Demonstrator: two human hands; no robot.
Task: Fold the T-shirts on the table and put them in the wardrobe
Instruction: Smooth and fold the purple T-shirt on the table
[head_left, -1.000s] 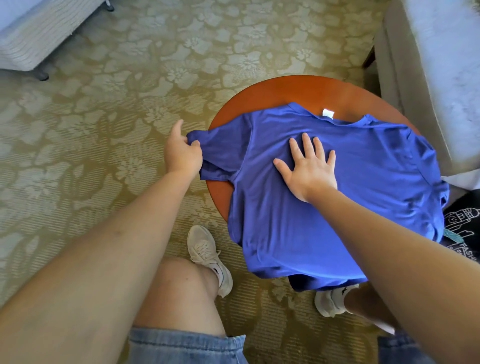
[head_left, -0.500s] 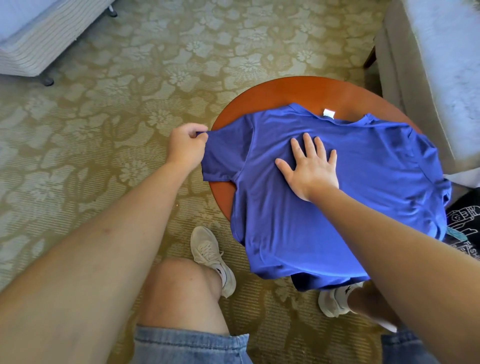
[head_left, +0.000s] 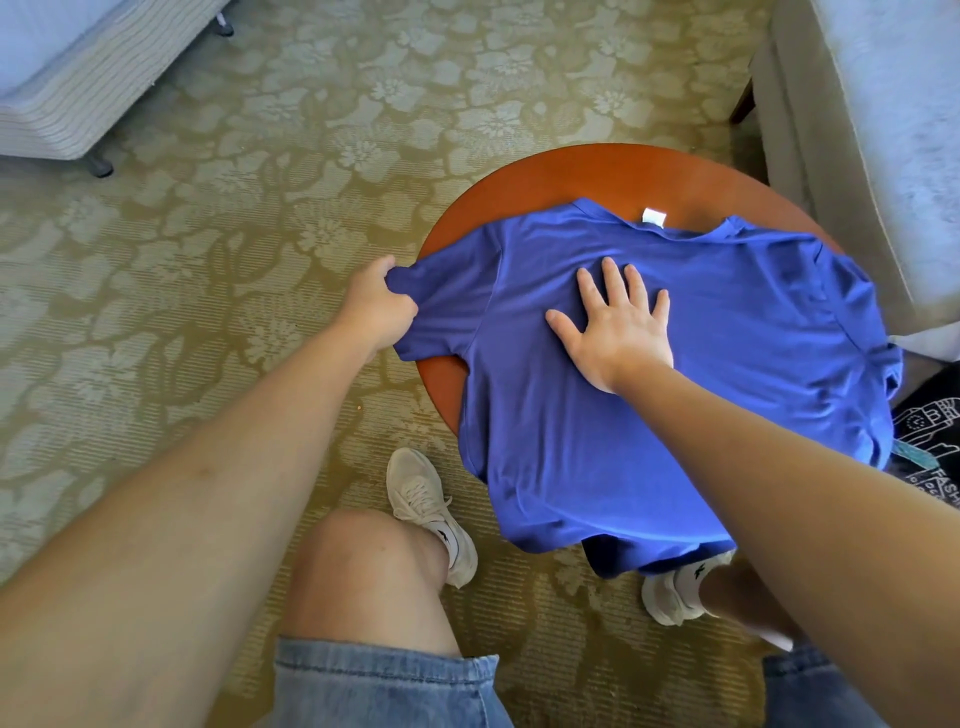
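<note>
Hands are both engaged: the left hand (head_left: 375, 306) grips the sleeve (head_left: 441, 306) of the blue cotton T-shirt (head_left: 649, 395), spread collar-away on the round reddish worktop (head_left: 545, 176), while the flat right hand (head_left: 618, 332) presses its chest, rightward of the sleeve.

An olive-gold carpet (head_left: 311, 130) with a pale flower pattern covers the whole floor. At the upper left stands a bed (head_left: 78, 88) with a striped grey base on a dark castor (head_left: 98, 167). A pale upholstered seat (head_left: 883, 130) fills the upper right, just beside the round reddish-brown wooden bench (head_left: 571, 176).
</note>
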